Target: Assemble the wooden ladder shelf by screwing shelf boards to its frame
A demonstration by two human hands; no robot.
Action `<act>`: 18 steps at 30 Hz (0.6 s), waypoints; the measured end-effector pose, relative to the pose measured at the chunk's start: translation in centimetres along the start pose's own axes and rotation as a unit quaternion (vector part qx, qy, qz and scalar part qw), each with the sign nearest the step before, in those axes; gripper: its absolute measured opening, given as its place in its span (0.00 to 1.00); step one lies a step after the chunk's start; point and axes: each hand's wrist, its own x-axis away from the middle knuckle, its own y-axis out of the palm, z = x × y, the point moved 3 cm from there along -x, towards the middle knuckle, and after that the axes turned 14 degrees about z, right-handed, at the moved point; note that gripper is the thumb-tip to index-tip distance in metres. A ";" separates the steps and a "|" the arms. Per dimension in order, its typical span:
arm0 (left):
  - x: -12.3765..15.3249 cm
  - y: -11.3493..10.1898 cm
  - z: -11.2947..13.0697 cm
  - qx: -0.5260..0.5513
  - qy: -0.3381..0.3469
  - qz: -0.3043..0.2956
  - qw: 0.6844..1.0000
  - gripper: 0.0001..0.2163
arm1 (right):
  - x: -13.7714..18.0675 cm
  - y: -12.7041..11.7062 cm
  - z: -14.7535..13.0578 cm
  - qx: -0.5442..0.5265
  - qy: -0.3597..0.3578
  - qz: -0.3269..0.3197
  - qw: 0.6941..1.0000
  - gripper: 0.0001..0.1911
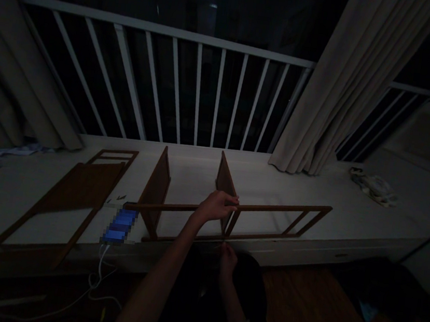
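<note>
A brown wooden frame point(279, 209) stands on its long side on the white ledge, with two flat wooden boards, a left one point(155, 190) and a right one point(227, 175), reaching back toward the window. My left hand point(215, 205) is closed on the upper rail where the right board meets it, thumb and fingers pinched at the corner. Below, my right hand point(228, 261) is closed close to the lower rail under that same board. Its fingertips are pressed together, and whatever they hold is too dark and small to make out.
Left of the frame lies another wooden frame with a panel point(86, 187), overhanging the ledge. A lit phone point(121, 225) with a white cable point(100, 267) rests between them. Curtains point(348, 94) flank the white railing point(214, 41). A cloth bundle point(374, 188) lies right; dark fabric point(383, 291) covers some floor.
</note>
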 end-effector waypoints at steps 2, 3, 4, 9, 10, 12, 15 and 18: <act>0.0 -0.1 0.0 0.001 0.005 -0.003 1.000 0.12 | 0.3 0.3 0.3 -0.062 0.085 0.009 0.994 0.18; 0.0 -0.1 0.1 0.001 0.006 -0.005 1.000 0.12 | 0.5 0.5 0.3 -0.092 0.127 0.014 0.987 0.17; 0.0 -0.1 0.1 0.001 0.005 -0.006 1.000 0.12 | 0.7 0.6 0.4 -0.120 0.165 0.014 0.979 0.16; 0.1 0.0 0.0 0.000 0.001 -0.001 1.000 0.12 | 1.1 0.7 -0.2 -0.175 0.261 -0.009 0.949 0.11; 0.1 0.0 -0.1 -0.001 0.002 -0.001 1.000 0.12 | 1.1 0.7 -0.3 -0.172 0.270 -0.007 0.947 0.10; 0.1 0.0 -0.2 -0.002 0.002 -0.006 1.000 0.12 | 1.0 0.7 -0.5 -0.164 0.285 -0.008 0.944 0.08; 0.1 0.1 -0.2 -0.001 0.007 -0.012 1.000 0.13 | 0.9 0.7 -0.7 -0.156 0.293 -0.020 0.943 0.06; 0.0 0.1 -0.2 -0.003 0.013 -0.012 1.000 0.13 | 0.8 0.6 -1.0 -0.128 0.272 -0.039 0.953 0.04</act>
